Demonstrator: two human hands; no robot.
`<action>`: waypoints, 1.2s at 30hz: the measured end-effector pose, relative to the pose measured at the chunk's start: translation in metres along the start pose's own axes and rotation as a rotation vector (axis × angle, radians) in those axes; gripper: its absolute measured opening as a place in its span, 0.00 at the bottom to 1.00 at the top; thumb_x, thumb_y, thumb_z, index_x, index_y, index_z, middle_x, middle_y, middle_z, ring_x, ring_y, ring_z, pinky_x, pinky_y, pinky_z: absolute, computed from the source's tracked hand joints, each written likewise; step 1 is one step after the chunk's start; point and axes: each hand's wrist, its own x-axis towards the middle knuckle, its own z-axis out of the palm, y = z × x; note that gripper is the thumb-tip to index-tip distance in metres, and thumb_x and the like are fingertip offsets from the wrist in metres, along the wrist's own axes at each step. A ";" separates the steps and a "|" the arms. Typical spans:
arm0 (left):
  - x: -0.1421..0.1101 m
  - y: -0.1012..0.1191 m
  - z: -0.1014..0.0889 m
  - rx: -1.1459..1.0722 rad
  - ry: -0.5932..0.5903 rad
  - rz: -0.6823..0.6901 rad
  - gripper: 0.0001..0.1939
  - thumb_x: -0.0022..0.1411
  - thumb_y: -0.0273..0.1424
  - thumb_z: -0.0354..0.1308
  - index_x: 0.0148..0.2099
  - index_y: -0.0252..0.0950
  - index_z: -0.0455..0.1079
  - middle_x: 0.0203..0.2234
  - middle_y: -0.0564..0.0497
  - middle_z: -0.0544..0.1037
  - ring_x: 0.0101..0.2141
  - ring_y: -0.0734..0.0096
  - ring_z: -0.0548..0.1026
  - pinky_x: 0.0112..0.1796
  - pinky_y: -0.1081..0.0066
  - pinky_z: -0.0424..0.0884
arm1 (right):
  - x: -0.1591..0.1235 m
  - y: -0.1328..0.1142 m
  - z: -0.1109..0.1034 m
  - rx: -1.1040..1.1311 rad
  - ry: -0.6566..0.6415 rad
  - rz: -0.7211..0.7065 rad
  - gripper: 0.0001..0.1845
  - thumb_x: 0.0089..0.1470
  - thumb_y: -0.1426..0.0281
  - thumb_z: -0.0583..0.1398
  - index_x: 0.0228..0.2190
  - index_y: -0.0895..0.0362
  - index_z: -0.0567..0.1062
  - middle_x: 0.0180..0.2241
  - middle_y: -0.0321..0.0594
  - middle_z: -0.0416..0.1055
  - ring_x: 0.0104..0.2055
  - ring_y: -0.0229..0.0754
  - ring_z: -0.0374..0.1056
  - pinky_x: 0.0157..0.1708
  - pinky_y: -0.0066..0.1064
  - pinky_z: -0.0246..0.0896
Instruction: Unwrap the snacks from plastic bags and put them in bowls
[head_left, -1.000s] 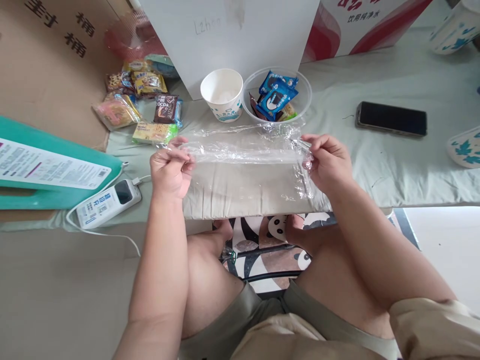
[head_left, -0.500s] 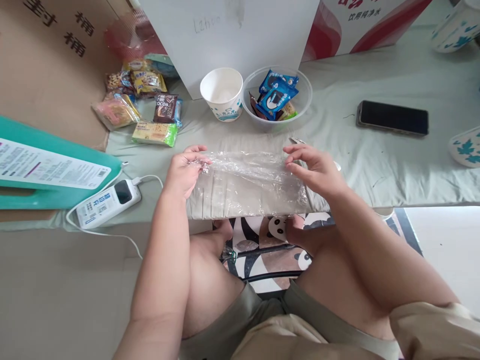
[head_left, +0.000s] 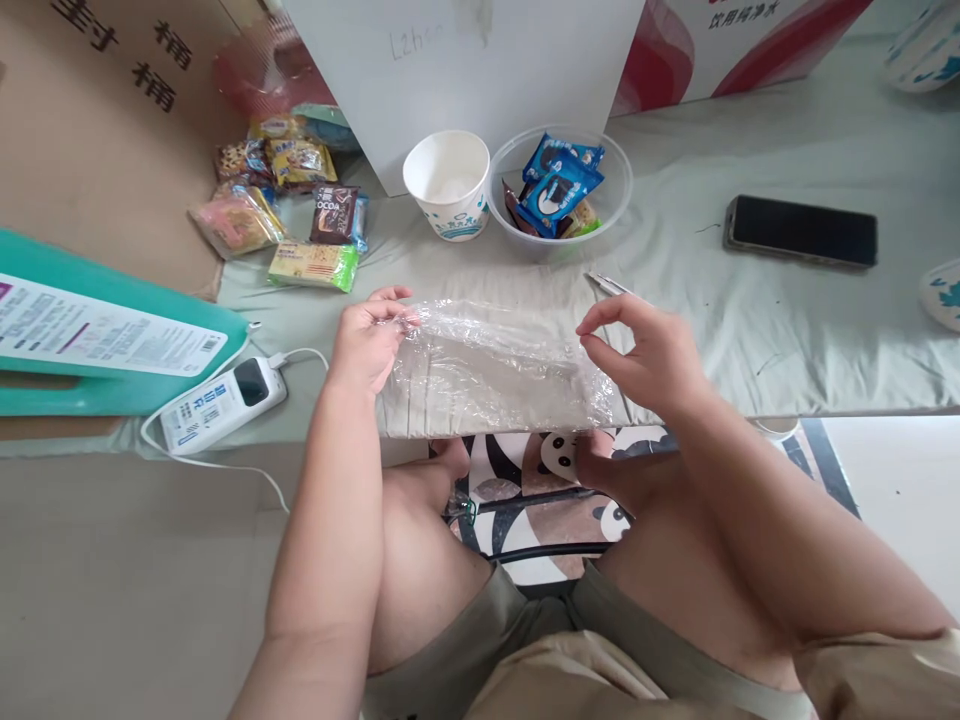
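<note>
A crinkled sheet of clear plastic film [head_left: 495, 370] is stretched between my hands over the front edge of the cloth-covered surface. My left hand [head_left: 371, 340] is closed on its upper left corner, with some film bunched at the fingertips. At the upper right edge, the thumb and index finger of my right hand [head_left: 649, 355] come together in a pinch on the film. A slim, pen-like silver item [head_left: 606, 284] lies just behind my right hand, partly hidden. Beyond the film stand a white paper cup [head_left: 448, 190] and a clear plastic bowl [head_left: 619, 205] of wrapped snacks.
Several wrapped snacks [head_left: 300, 215] lie at the back left beside a cardboard box [head_left: 97, 150]. Nearer are a green jug [head_left: 150, 345] and a white power strip [head_left: 217, 405] with its cable. A black phone [head_left: 802, 230] rests at the right. Boxes [head_left: 487, 70] stand behind.
My right hand has shifted slightly to the right, and its thumb and index finger have closed together at the film's edge. More of the silver item shows. My left hand keeps its hold.
</note>
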 end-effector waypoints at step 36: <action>-0.018 0.017 0.011 -0.169 -0.400 -0.063 0.31 0.39 0.20 0.74 0.46 0.46 0.74 0.43 0.54 0.80 0.38 0.71 0.82 0.37 0.74 0.77 | 0.028 -0.012 0.018 -0.058 -0.521 -0.009 0.09 0.53 0.66 0.62 0.36 0.56 0.76 0.31 0.40 0.77 0.33 0.42 0.71 0.37 0.35 0.63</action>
